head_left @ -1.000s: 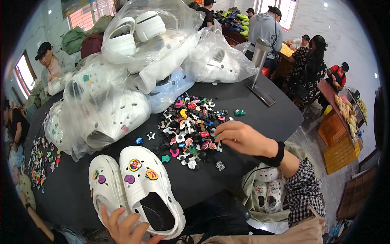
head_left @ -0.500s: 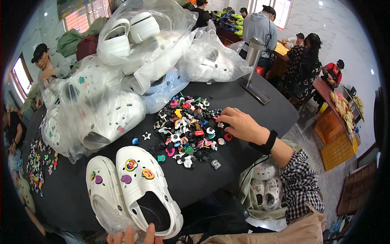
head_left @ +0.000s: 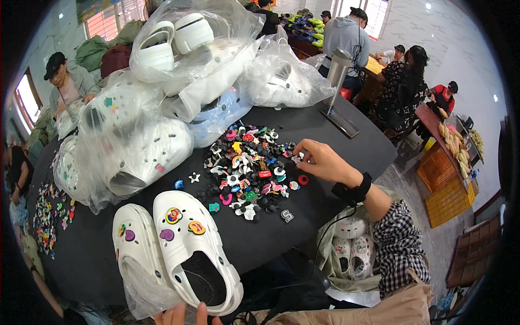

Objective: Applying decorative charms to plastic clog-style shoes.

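Two white clogs (head_left: pixel 197 254) lie side by side at the near left, with colourful charms on their uppers and clear plastic at the left clog's opening. At the lower edge, my left hand (head_left: pixel 181 315) has its fingertips against the right clog's heel; its palm is out of view. Beside the right rim of a heap of mixed shoe charms (head_left: pixel 246 173), my right hand (head_left: pixel 327 162) pinches a small whitish charm (head_left: pixel 297 156) between thumb and fingers. A red ring-shaped charm (head_left: pixel 303 179) lies just below that hand.
Bagged clogs (head_left: pixel 146 151) are piled high on the black table (head_left: pixel 271 244) behind the pair. A metal stand (head_left: pixel 340 122) rises at the back right. More charms (head_left: pixel 51 216) are spread at far left. Below the right edge sits a sack of clogs (head_left: pixel 352 249). Several people work around the room.
My right hand has drawn slightly right from the heap, its thumb and fingers now pinched around a small charm. My left fingers have shifted slightly right along the heel.
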A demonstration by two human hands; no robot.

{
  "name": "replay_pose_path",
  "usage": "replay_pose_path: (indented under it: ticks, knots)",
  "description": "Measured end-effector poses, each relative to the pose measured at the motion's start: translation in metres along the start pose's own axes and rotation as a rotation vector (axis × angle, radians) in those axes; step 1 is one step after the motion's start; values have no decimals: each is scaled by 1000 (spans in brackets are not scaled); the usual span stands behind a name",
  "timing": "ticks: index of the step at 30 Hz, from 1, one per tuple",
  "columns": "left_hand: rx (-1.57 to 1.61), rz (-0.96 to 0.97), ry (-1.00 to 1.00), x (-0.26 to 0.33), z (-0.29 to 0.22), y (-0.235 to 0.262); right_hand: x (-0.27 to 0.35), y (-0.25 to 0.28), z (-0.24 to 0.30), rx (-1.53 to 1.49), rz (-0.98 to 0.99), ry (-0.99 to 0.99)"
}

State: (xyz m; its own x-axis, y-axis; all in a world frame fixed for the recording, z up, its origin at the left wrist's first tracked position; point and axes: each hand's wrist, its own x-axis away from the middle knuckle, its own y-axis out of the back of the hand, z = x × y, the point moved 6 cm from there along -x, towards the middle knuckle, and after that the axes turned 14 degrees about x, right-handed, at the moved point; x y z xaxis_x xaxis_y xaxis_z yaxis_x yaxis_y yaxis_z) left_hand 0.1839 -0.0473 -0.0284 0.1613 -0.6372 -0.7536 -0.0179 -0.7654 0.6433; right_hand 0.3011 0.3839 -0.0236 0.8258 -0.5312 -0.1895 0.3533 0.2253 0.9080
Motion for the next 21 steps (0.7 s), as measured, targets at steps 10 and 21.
replay_pose_path:
  ticks: [10, 21]
  knots:
    - [31, 53, 45, -15, 0, -5, 0, -10, -16, -798, 102, -372]
    - [13, 12, 33, -11, 2, -7, -5, -15, -24, -843, 58, -364]
